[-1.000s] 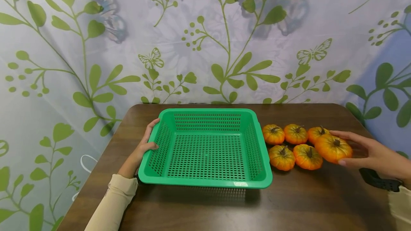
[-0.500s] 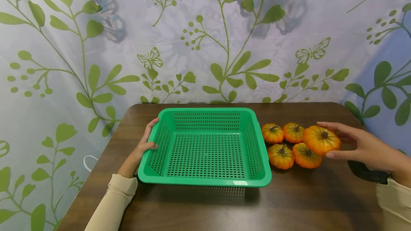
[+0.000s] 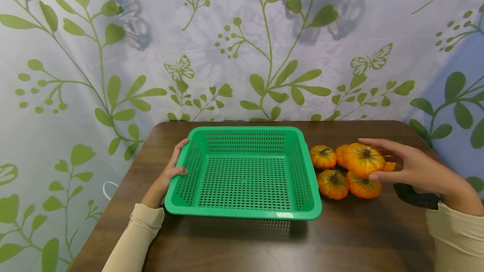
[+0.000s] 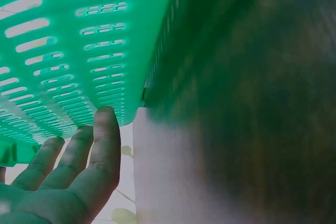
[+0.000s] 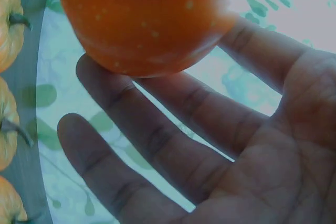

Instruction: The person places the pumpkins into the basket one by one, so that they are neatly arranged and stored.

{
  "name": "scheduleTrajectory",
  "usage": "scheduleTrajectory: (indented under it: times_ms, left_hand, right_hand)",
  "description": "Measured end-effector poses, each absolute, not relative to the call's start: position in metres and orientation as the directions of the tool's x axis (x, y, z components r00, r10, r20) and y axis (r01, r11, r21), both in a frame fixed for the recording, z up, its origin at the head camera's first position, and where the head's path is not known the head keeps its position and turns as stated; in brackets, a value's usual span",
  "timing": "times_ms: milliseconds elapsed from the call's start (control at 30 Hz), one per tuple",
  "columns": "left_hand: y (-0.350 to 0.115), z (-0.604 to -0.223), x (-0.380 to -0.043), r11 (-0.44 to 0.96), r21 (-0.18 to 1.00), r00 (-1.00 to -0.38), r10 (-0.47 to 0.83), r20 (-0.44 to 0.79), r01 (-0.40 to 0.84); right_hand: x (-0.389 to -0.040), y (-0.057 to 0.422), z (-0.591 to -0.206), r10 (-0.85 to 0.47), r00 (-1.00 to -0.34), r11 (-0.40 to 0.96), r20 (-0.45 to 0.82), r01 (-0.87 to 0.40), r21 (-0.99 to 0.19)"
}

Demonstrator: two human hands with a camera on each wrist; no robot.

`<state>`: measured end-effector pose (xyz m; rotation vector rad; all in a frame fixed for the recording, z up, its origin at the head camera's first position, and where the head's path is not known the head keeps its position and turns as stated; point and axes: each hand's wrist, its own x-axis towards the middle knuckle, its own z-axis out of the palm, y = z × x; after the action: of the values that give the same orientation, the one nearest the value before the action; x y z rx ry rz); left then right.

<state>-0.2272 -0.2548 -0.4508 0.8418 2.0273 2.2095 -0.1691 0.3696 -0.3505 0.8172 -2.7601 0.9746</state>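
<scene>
A green plastic basket [image 3: 242,184] with slotted walls stands in the middle of the table, nothing inside it. My left hand [image 3: 171,175] grips its left rim, thumb over the edge; in the left wrist view the fingers [image 4: 105,145] extend along the outer wall. Between thumb and fingers, my right hand [image 3: 408,163] holds a small orange pumpkin [image 3: 364,159] above other pumpkins to the basket's right. From the right wrist, the held pumpkin [image 5: 152,19] shows its smooth, speckled skin against the fingertips [image 5: 97,72]. Part of the back row is hidden behind it.
Several pumpkins lie in two rows right beside the basket, including one at the back left [image 3: 323,157] and one at the front [image 3: 333,184]. Behind the brown wooden table [image 3: 340,238] hangs a leaf-patterned cloth [image 3: 211,62]. A white cable loop [image 3: 109,190] shows at the left.
My right hand has carried the pumpkin leftward and slightly up, over the other pumpkins towards the basket. The left hand and the basket have stayed in place.
</scene>
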Motion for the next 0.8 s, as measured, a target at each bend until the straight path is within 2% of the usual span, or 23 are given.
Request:
scheduleTrajectory:
  times_ms: [467,800]
  left_hand:
    - [-0.255,-0.451,-0.229,-0.124,0.938,-0.866,0.362,0.346,0.323]
    - [-0.255,-0.454,-0.229,-0.157,0.929,-0.854,0.366,0.370,0.335]
  right_hand:
    - [-0.193,0.331,-0.347,-0.625,-0.735,0.448,0.262,-0.613,-0.651]
    - [-0.207,0.307,-0.353,-0.666,-0.712,0.393,0.223,-0.588,-0.707]
